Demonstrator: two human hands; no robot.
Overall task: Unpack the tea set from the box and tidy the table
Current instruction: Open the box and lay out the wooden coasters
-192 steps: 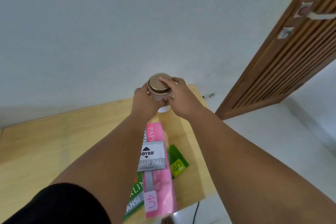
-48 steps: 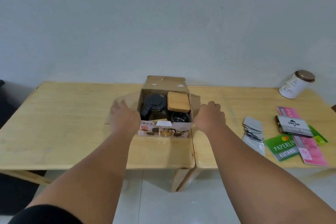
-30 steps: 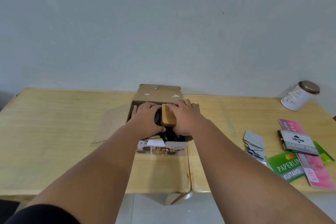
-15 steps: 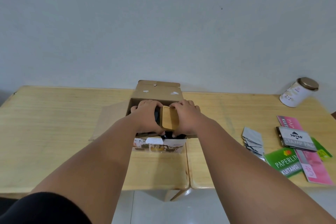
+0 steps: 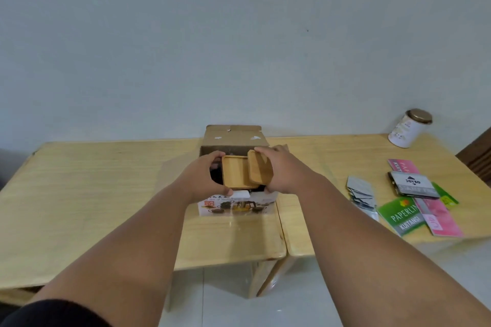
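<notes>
Left hand [image 5: 204,180] pinching flat wooden tray [image 5: 235,175], right hand [image 5: 281,170] gripping second wooden piece [image 5: 259,170] tilted over it, both just above open box [image 5: 233,138]. Box at table [image 5: 93,194] centre, 12 o'clock. Best move, I'd say: lift straight up, keep pieces level, clear box rim. Open tabletop at 9 o'clock; paper packs [image 5: 414,194] and jar [image 5: 409,127] crowd 2–3 o'clock. Near edge close.
</notes>
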